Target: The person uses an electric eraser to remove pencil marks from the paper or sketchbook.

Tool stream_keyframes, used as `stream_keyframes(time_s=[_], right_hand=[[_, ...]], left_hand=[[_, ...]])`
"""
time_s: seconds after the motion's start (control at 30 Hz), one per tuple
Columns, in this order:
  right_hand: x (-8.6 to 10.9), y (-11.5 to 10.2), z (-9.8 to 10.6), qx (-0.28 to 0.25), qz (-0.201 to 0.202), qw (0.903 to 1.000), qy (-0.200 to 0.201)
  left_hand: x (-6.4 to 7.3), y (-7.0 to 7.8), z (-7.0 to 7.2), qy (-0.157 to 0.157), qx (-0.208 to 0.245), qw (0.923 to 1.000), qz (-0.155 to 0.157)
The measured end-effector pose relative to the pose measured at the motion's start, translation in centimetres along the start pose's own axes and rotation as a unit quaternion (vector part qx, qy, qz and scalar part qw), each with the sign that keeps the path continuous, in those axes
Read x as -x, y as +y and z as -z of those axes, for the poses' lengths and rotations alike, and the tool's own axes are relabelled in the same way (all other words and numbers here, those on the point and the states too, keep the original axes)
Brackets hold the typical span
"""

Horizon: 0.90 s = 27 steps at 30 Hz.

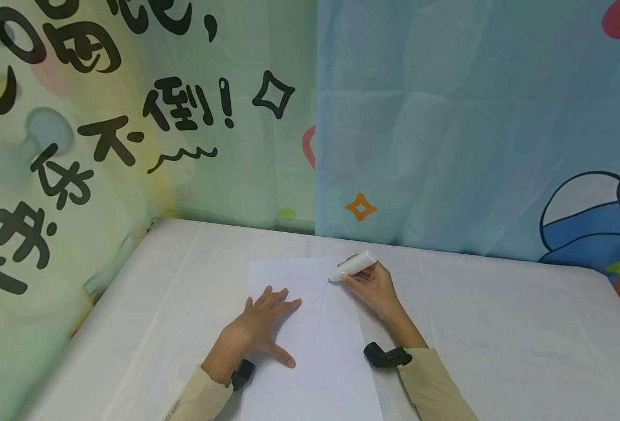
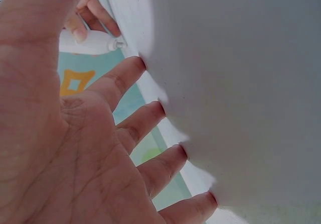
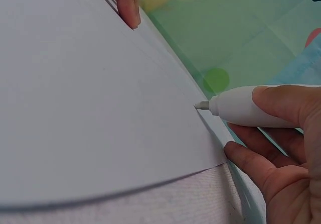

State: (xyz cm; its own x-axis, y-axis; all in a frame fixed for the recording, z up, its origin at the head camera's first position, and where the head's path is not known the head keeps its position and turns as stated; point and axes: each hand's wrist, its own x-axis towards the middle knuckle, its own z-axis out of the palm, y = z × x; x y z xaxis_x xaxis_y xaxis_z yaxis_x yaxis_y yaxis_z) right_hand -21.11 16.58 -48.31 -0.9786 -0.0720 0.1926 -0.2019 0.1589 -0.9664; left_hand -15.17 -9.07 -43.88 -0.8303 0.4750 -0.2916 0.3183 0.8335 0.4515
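A sheet of white paper (image 1: 320,374) lies on the white-covered table. My left hand (image 1: 259,324) rests on its left part with the fingers spread. In the left wrist view, the fingertips (image 2: 176,156) touch the sheet. Near the sheet's far right corner, my right hand (image 1: 380,295) holds a thick white pen-shaped tool (image 1: 359,264) between thumb and fingers. The right wrist view shows the tool (image 3: 246,106) lying slantwise, its narrow metal tip (image 3: 201,105) at the paper's surface. A faint thin line runs from the tip back towards the left hand. The tool's exact kind is unclear.
The white tablecloth (image 1: 478,327) extends on both sides of the paper. Behind the table hang printed cloths, one green with black lettering (image 1: 183,108) and one blue (image 1: 446,117). A dark wrist camera (image 1: 385,355) sits on the right wrist, another (image 1: 243,374) on the left.
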Motion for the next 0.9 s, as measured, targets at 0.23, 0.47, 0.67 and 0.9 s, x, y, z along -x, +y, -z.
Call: stream_keyframes(time_s=[0.23, 0.47, 0.67, 0.9], right_hand=[[-0.08, 0.09, -0.04, 0.001, 0.001, 1.0, 0.002], [-0.06, 0.02, -0.05, -0.001, 0.005, 1.0, 0.001], [-0.01, 0.0, -0.07, 0.002, 0.001, 1.0, 0.001], [-0.02, 0.11, -0.09, -0.002, 0.003, 1.0, 0.008]], left_hand=[[0.1, 0.1, 0.05, -0.001, -0.001, 1.0, 0.003], [0.12, 0.12, 0.09, 0.001, 0.0, 1.0, 0.0], [0.14, 0.15, 0.04, 0.001, -0.004, 1.0, 0.0], [0.15, 0.2, 0.05, 0.001, -0.004, 1.0, 0.004]])
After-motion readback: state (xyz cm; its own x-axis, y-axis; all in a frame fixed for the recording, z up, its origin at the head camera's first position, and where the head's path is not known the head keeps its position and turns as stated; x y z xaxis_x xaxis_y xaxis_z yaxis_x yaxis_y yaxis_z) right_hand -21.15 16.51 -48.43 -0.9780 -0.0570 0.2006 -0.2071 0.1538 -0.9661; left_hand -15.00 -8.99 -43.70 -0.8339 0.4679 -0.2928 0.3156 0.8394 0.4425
